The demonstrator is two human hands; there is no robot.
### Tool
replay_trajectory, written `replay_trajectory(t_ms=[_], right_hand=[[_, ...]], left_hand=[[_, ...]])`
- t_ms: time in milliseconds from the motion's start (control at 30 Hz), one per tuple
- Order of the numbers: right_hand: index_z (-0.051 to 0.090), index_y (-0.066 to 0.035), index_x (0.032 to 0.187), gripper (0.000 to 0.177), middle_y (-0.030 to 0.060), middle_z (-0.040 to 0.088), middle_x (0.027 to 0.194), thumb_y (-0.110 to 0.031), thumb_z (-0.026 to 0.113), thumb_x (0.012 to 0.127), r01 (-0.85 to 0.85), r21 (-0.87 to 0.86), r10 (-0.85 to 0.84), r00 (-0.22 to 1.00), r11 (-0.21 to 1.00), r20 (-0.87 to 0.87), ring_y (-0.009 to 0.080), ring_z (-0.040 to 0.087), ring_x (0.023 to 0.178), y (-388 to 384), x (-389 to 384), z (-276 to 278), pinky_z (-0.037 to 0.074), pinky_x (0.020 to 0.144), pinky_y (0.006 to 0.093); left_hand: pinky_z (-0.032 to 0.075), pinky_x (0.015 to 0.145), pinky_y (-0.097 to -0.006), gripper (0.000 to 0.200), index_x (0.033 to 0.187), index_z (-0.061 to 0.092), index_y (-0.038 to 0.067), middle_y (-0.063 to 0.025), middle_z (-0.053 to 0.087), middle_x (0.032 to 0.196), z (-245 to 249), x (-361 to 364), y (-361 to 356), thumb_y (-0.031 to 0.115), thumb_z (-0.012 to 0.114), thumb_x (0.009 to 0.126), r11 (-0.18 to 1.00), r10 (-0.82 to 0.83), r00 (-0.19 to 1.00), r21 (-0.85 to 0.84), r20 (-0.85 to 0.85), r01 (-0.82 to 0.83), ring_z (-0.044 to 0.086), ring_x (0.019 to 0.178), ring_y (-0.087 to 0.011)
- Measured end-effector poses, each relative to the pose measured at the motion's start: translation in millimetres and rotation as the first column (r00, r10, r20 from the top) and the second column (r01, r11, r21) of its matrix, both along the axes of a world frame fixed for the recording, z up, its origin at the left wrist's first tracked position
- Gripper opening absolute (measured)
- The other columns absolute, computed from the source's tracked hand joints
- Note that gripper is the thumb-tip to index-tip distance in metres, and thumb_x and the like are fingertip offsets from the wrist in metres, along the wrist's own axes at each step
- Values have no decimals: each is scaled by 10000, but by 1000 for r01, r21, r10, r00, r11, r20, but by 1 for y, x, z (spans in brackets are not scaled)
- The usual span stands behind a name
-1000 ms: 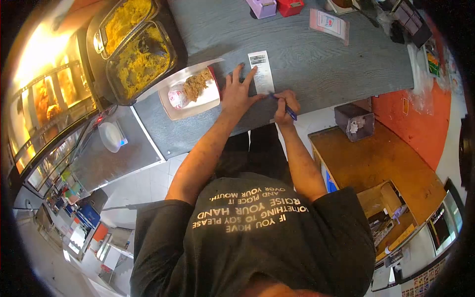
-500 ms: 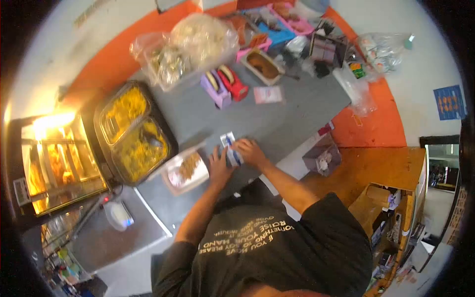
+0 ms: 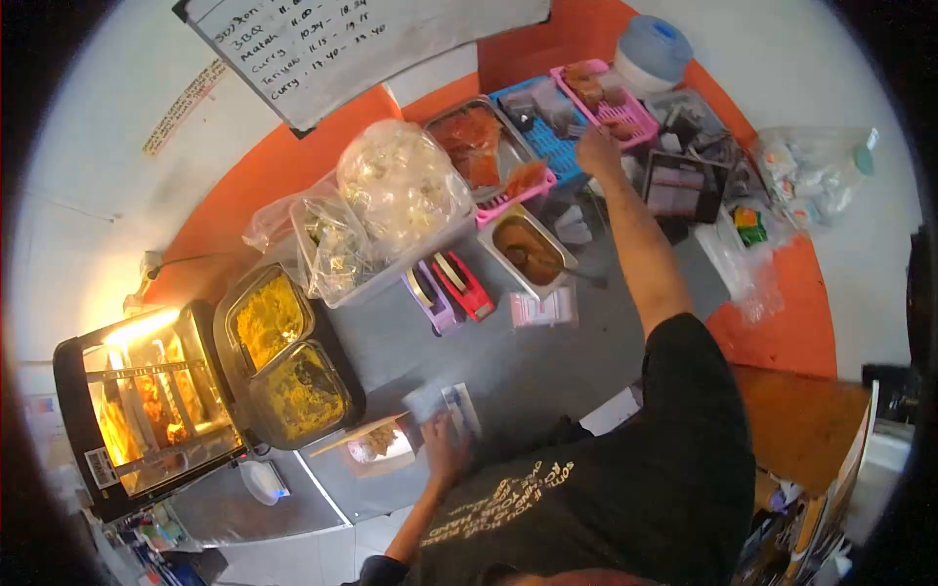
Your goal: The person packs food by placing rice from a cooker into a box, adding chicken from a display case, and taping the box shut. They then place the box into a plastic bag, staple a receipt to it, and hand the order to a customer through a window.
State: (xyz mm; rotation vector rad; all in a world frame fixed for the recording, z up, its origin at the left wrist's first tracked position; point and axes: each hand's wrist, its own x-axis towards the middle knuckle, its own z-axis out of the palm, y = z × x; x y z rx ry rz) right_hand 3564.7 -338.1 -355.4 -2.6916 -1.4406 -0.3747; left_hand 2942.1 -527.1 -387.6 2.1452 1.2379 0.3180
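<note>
My left hand (image 3: 445, 449) rests on the grey counter with its fingers extended, beside a white packet with a blue mark (image 3: 461, 408). Just left of that hand stands an open paper box (image 3: 396, 457) holding brown food. My right hand (image 3: 598, 154) is stretched far forward, at the edge between the blue basket (image 3: 559, 146) and the pink basket (image 3: 635, 125), which hold small bags. Its fingertips are too small and hidden to tell whether they hold anything.
Two trays of yellow food (image 3: 293, 361) stand beside a lit warming cabinet (image 3: 156, 405). Further back are a plastic bin of bags (image 3: 391, 269), purple (image 3: 433, 298) and red (image 3: 463, 287) tape dispensers, and a metal pan of brown sauce (image 3: 523, 254) with a ladle. A whiteboard (image 3: 342, 44) hangs above.
My right hand has left the packet near my left hand and reached forward to the baskets. The view has tilted up, bringing in the whiteboard. My left hand has stayed beside the box.
</note>
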Motion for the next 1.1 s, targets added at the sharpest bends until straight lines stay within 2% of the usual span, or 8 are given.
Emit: replay_trajectory(t_ms=[300, 367, 500, 567, 733, 900, 1067, 1100], right_hand=[[688, -56, 857, 120, 148, 611, 1173, -141, 605, 840, -52, -21, 51, 998, 998, -45, 372, 599, 1066, 45, 70, -54, 456, 905, 442], [633, -30, 939, 101, 141, 658, 1046, -72, 628, 847, -33, 576, 335, 840, 817, -427, 294, 648, 887, 53, 79, -48, 492, 783, 376], [558, -26, 1048, 208, 91, 666, 999, -24, 635, 854, -76, 698, 526, 717, 712, -458, 197, 632, 870, 17, -10, 60, 505, 730, 323], [482, -38, 1158, 318, 58, 649, 1001, -48, 627, 876, 146, 530, 536, 2, 835, -845, 123, 608, 928, -14, -86, 114, 506, 776, 308], [715, -9, 949, 146, 118, 711, 991, -99, 605, 914, -465, 479, 355, -332, 744, -874, 161, 666, 935, -85, -281, 148, 517, 864, 313], [696, -2, 1094, 236, 129, 722, 1020, -80, 610, 888, -712, 342, 134, -333, 614, -934, 177, 680, 934, -131, -479, 69, 513, 864, 301], [682, -40, 1121, 263, 178, 685, 1082, -120, 629, 876, -769, 476, 630, -125, 428, -767, 291, 671, 997, -142, -590, 38, 505, 891, 355], [672, -33, 1116, 278, 195, 656, 1137, -112, 632, 852, -932, 156, 617, 84, 326, -783, 343, 650, 1014, -149, -598, 33, 505, 881, 389]], left_hand=[[428, 916, -467, 486, 1192, 569, 60, -183, 543, 1186, 25, 71, 20, 108, 758, 747, 999, -11, 996, 51, 89, 6, 504, 1076, -385], [445, 905, -445, 455, 1173, 573, 42, -177, 575, 1147, 32, 77, 27, 110, 757, 762, 998, -25, 991, 67, 130, 16, 528, 1057, -370], [469, 891, -398, 396, 1157, 578, 49, -144, 601, 1146, 43, 88, 39, 72, 726, 791, 995, 41, 961, -98, 274, -14, 558, 1073, -325], [475, 883, -379, 389, 1166, 574, 44, -147, 608, 1147, 55, 101, 46, 82, 726, 810, 990, 69, 922, -141, 381, -15, 581, 1049, -301], [472, 872, -363, 311, 1117, 600, 31, -137, 629, 1111, 69, 54, 31, 79, 707, 829, 960, 275, 801, -194, 531, -201, 607, 1003, -271], [452, 855, -331, 246, 1109, 598, 21, -108, 635, 1087, 21, -83, -11, 110, 638, 883, 725, 648, 623, -105, 437, -680, 593, 989, -214], [411, 926, -357, 288, 1169, 597, 28, -130, 618, 1128, -26, -223, -7, 197, 559, 938, 577, 774, 530, -41, 347, -816, 552, 1034, -228], [412, 933, -384, 332, 1192, 603, 23, -149, 630, 1116, -41, -242, 2, 241, 535, 952, 579, 764, 527, -35, 372, -815, 567, 1014, -255]])
